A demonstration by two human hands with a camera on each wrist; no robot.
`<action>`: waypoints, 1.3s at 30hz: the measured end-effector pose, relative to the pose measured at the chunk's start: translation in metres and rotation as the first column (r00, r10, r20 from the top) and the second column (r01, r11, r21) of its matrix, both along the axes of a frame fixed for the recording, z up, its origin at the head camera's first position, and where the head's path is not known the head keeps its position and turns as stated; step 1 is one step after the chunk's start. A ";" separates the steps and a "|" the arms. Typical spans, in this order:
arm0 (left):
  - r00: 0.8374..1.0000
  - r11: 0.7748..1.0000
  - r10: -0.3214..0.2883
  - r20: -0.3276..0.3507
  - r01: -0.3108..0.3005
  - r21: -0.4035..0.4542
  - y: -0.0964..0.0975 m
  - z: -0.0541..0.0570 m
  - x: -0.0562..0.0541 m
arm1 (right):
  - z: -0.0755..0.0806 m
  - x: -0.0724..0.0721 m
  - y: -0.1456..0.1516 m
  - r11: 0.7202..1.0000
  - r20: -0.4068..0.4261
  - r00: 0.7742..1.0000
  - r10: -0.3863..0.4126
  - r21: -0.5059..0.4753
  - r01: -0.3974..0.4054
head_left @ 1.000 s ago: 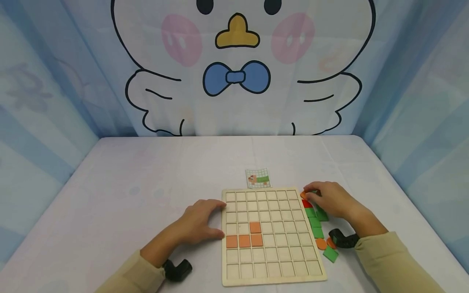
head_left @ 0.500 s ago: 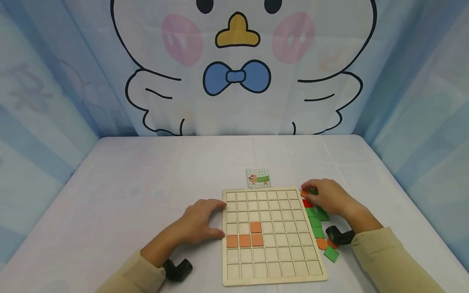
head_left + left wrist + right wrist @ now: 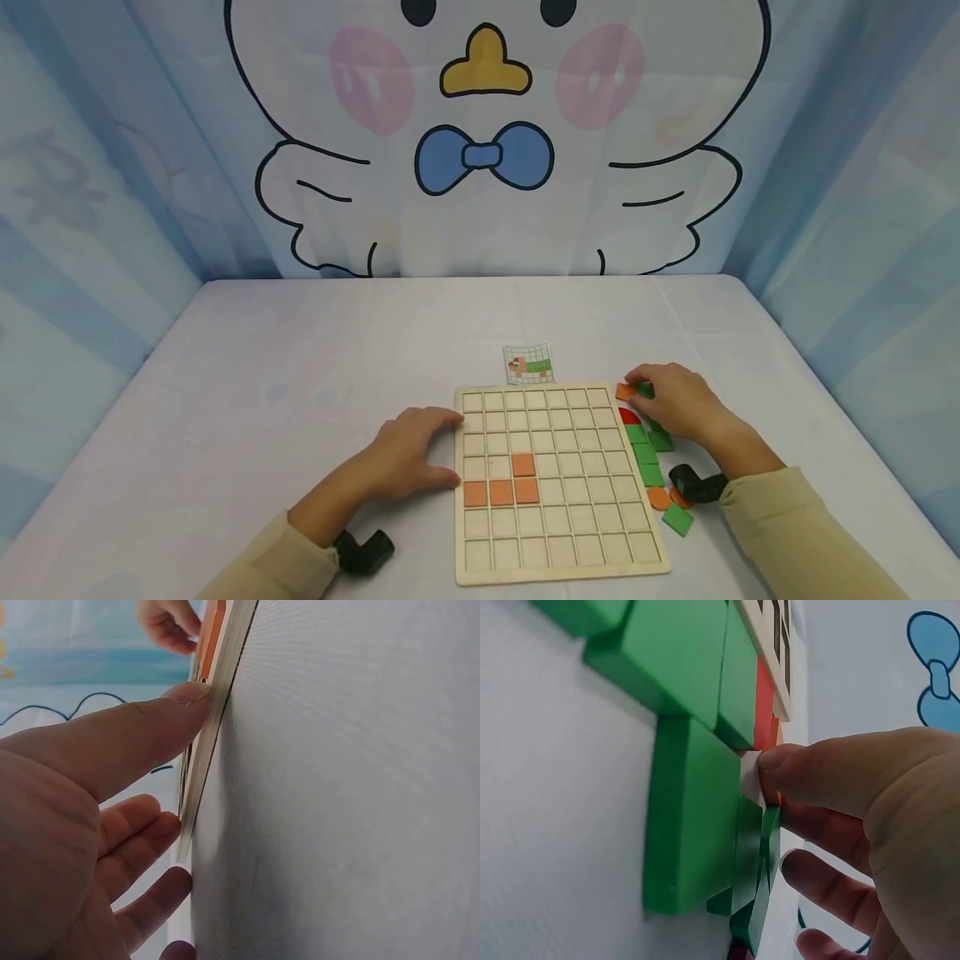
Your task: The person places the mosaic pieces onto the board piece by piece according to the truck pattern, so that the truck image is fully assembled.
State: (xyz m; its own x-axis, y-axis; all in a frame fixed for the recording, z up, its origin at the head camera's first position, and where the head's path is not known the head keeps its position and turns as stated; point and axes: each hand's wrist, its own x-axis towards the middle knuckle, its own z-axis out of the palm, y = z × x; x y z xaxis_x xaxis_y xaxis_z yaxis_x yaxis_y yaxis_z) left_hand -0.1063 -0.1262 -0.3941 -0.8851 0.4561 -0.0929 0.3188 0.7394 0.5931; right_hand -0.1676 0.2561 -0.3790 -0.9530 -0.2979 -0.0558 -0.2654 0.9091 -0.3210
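Observation:
A square wooden grid board [image 3: 562,533] lies on the table, with several orange square tiles [image 3: 527,491] in its cells. My left hand [image 3: 405,454] rests at the board's left edge, thumb and fingers spread; in the left wrist view the thumb [image 3: 150,735] touches the edge. Beyond the board's upper right corner, my right hand [image 3: 678,404] pinches an orange tile [image 3: 624,392] between thumb and index finger. In the right wrist view the thumb tip [image 3: 780,761] overlaps this orange tile [image 3: 767,784]. A green piece [image 3: 645,389] sits beside it, partly under the fingers.
Along the board's right side lie a red piece [image 3: 628,416], several green tiles [image 3: 645,454], orange round pieces [image 3: 658,498] and a loose green square [image 3: 678,521]. A small picture card [image 3: 529,365] touches the board's top edge. Black wrist cameras [image 3: 365,553] jut from both sleeves.
My right hand has shifted slightly up, and the orange tile at its fingertips has moved up a little, showing more of the red piece. The left hand and board stay nearly still.

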 end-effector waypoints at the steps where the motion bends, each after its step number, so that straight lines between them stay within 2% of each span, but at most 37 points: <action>1: 1.000 1.000 0.001 0.001 -0.001 0.000 0.000 0.000 0.000 | 0.000 0.000 0.000 1.000 -0.006 1.000 0.000 0.001 0.000; 10: 1.000 1.000 -0.001 -0.001 0.001 -0.013 0.001 -0.002 -0.002 | 0.001 0.000 -0.001 1.000 -0.040 0.999 0.019 0.004 -0.019; 17: 1.000 1.000 0.000 -0.001 0.000 -0.018 0.002 -0.001 -0.002 | 0.009 0.005 -0.003 0.999 -0.054 0.998 0.015 -0.051 -0.018; 22: 1.000 1.000 0.006 -0.001 -0.006 -0.023 0.001 0.000 -0.002 | 0.016 0.012 -0.016 0.995 -0.067 0.997 0.044 -0.082 -0.049; 27: 1.000 1.000 0.006 0.000 -0.006 -0.016 0.001 0.000 -0.002 | 0.019 0.021 -0.035 0.989 -0.091 0.989 0.116 -0.078 -0.123; 34: 1.000 1.000 0.007 0.001 -0.007 -0.014 0.001 -0.001 -0.002 | 0.018 0.029 -0.063 0.969 -0.145 0.961 0.236 -0.043 -0.245; 39: 1.000 1.000 0.011 0.006 -0.011 -0.011 0.001 -0.001 -0.001 | 0.017 0.035 -0.079 0.956 -0.165 0.944 0.285 -0.028 -0.293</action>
